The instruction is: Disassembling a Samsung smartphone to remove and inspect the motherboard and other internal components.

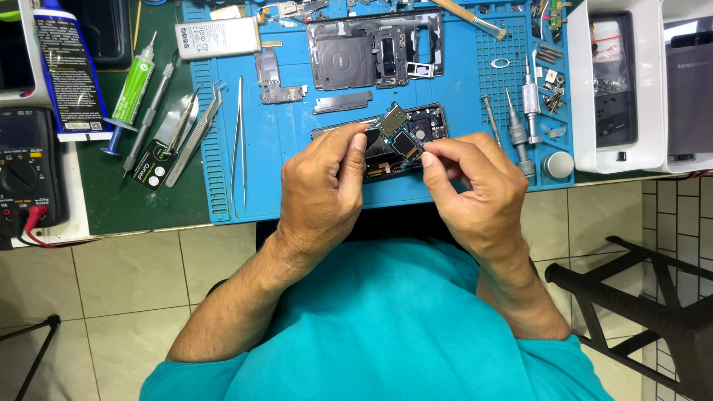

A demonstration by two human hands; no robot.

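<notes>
My right hand (475, 189) pinches a small blue circuit board (399, 132) with metal shields, holding it just above an opened phone body (427, 126) on the blue work mat (290, 134). My left hand (323, 186) holds a small black pick-like tool (371, 138) between thumb and forefinger, its tip touching the board's left edge. The phone body's lower half is hidden behind both hands.
A dismantled phone frame (375, 50), a metal bracket (343, 102), a battery (217, 37) and tweezers (239, 141) lie on the mat. Screwdrivers (516, 130) stand right. A syringe (132, 93), glue tube (67, 74) and multimeter (26, 174) sit left. White trays (620, 82) and a black stool (646, 297) are right.
</notes>
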